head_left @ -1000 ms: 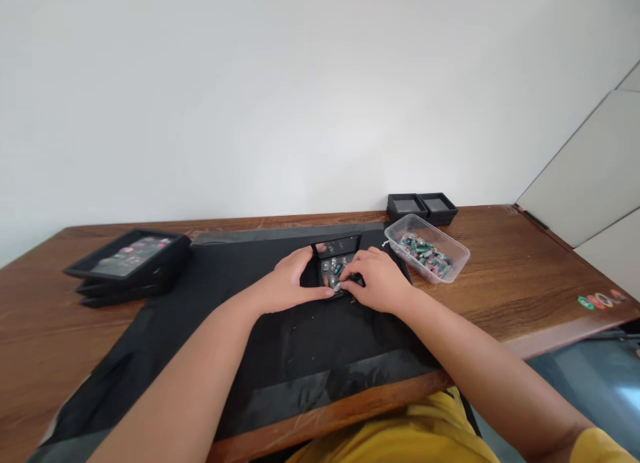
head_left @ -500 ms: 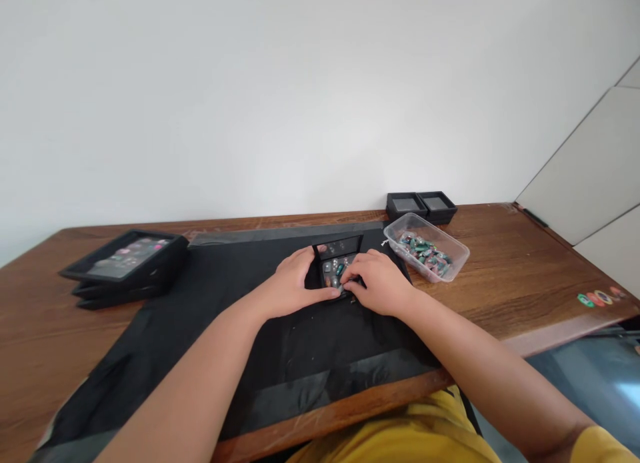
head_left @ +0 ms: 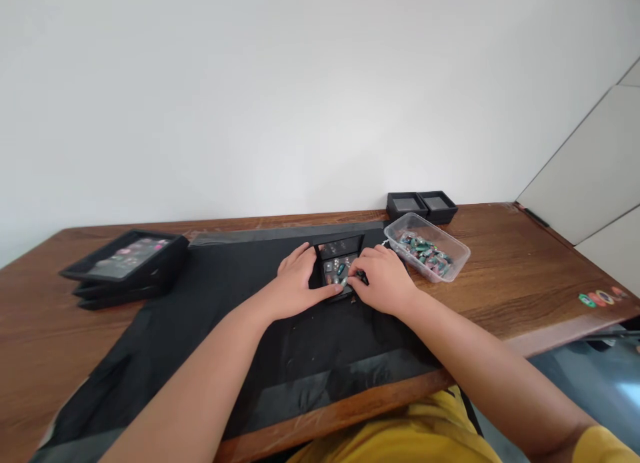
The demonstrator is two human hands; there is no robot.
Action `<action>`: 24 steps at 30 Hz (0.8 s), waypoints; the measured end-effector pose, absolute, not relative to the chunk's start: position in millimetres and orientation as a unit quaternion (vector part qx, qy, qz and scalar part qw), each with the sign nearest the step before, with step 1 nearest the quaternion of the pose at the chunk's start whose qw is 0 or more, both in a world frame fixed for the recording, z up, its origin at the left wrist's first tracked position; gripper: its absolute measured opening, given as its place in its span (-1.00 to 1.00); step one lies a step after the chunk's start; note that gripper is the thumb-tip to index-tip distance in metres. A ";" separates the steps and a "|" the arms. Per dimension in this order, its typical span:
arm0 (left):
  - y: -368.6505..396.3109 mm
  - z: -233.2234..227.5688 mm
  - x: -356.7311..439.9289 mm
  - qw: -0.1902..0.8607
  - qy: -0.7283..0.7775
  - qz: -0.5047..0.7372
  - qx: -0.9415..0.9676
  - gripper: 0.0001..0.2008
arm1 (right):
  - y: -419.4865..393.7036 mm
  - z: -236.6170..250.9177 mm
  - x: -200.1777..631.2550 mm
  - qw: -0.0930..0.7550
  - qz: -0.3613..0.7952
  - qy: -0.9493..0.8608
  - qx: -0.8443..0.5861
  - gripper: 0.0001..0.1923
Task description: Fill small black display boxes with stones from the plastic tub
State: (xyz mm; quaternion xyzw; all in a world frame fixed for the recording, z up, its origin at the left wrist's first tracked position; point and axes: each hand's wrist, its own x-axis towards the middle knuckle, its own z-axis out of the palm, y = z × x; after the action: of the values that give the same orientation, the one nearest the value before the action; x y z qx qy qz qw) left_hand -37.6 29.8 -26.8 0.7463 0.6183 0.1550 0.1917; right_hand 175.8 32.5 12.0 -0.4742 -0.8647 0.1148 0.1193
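Left hand, right hand on black tray, stones

Black cloth and black trays on a brown wood-grain bench.
The small black square tray shows grey, teal and reddish stones; the clear plastic tub holds green, pink and silver ones; 2 black boxes have grey insides; the shirt is yellow.

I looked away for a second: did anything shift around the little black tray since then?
Hardly. The right hand slid slightly farther along the small black tray, and the left hand opened its fingers a little at the tray's left edge. The clear tub of stones and the stacked trays stayed put.
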 end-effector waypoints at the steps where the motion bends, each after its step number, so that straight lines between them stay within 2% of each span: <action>1: 29.7 -26.7 -37.1 0.190 0.621 0.150 0.745 -0.05 | 32.3 12.1 175.6 0.118 0.116 -0.865 -0.474 -0.91; 11: 30.8 -28.8 -35.3 0.187 0.622 0.146 0.746 -0.03 | 32.0 9.4 171.8 0.110 0.116 -0.873 -0.461 -0.85; 18: 31.0 -24.2 -44.0 0.227 0.606 0.150 0.747 -0.03 | 34.1 15.6 182.2 0.144 0.111 -0.871 -0.456 -0.76; 24: 32.7 -21.3 -51.1 0.262 0.602 0.150 0.739 -0.10 | 36.6 20.0 188.6 0.110 0.119 -0.873 -0.461 -0.74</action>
State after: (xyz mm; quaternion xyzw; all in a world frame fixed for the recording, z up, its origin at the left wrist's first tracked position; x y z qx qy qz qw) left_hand -51.1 32.7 -21.3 0.7390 0.6021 0.1496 0.2624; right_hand 188.6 36.6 20.0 -0.4606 -0.8727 0.1186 0.1103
